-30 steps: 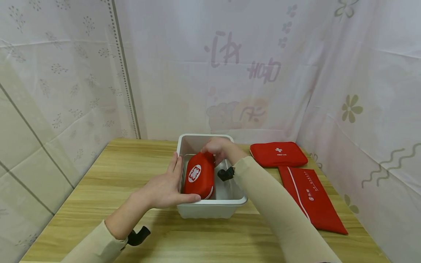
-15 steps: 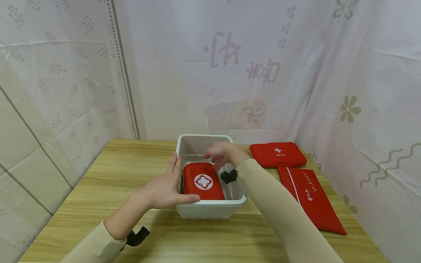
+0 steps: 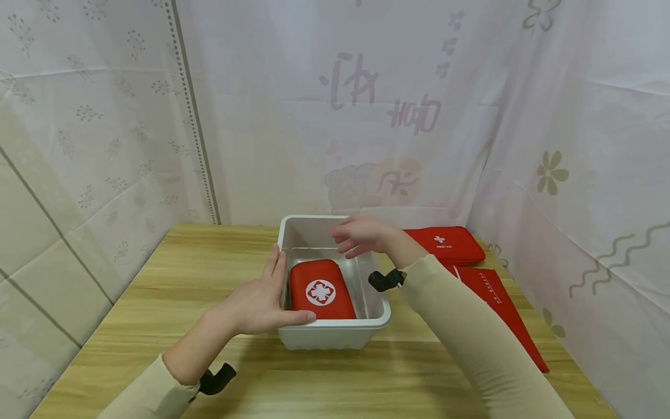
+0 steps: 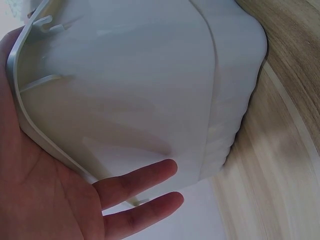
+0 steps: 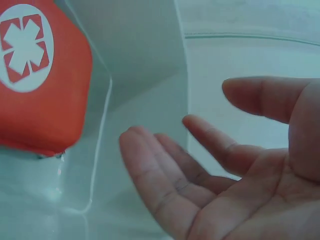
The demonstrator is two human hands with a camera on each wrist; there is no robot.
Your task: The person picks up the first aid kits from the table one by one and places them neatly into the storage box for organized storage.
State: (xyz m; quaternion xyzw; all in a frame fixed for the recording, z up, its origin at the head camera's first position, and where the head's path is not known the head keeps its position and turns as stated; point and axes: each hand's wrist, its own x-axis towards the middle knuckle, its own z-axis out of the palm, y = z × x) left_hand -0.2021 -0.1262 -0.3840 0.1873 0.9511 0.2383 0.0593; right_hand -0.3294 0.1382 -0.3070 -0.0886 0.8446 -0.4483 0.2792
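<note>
A red zippered first aid case (image 3: 323, 285) with a white round emblem lies flat in the front part of a white plastic bin (image 3: 335, 323). At the bin's front left corner my left hand (image 3: 257, 302) rests against the rim, thumb along the front edge, fingers along the left side. The left wrist view shows two straight fingers (image 4: 145, 180) of it by the outer wall. Above the bin's back right part my right hand (image 3: 366, 235) hovers with loosely bent fingers and holds nothing. The right wrist view shows the hand (image 5: 220, 185) apart from the case (image 5: 55, 100).
On the wooden table (image 3: 225, 262), right of the bin, lie a red "FIRST AID" pouch (image 3: 452, 247) and a flat red pouch (image 3: 497, 302), partly hidden by my right sleeve (image 3: 460, 326). A printed curtain (image 3: 262, 145) hangs behind and at both sides.
My right hand has let go of the red case, which has gone from tilted to flat in the bin. That hand has risen and moved right. The left hand stays at the rim.
</note>
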